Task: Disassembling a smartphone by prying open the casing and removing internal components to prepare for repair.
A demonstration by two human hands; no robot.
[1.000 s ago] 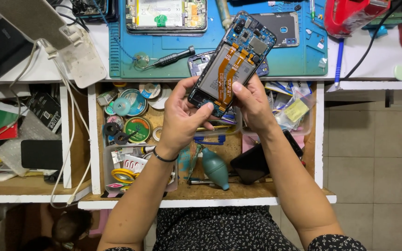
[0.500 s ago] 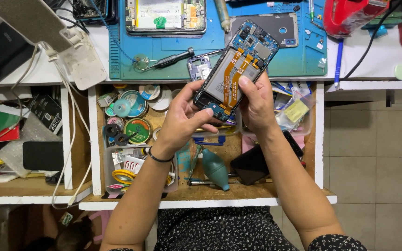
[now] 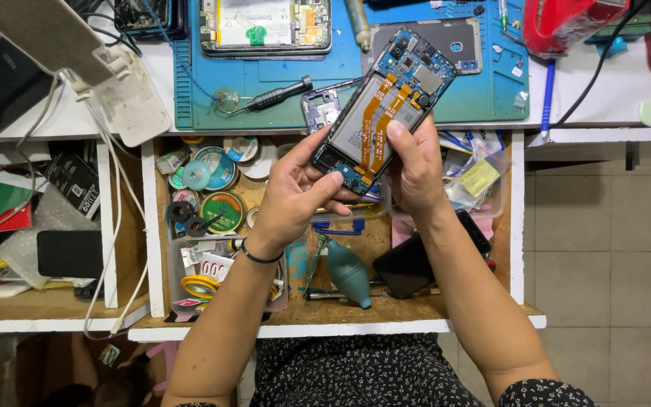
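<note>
I am looking down at both hands holding an opened smartphone [image 3: 386,113] above the front edge of the blue work mat [image 3: 280,75], over an open drawer [image 3: 340,301] of parts. The back cover is already off: battery, orange ribbon cables and blue circuit board lie bare, none lifted out yet as far as I can judge. My left hand [image 3: 295,197] pinches the phone's lower end, fingers curled around it. My right hand [image 3: 414,169] grips the side, its thumb pressed on the battery. Another opened phone [image 3: 265,22] lies at the mat's far edge, partly cut off. The phone's screen side is hidden, and tiny screws are too small to make out.
</note>
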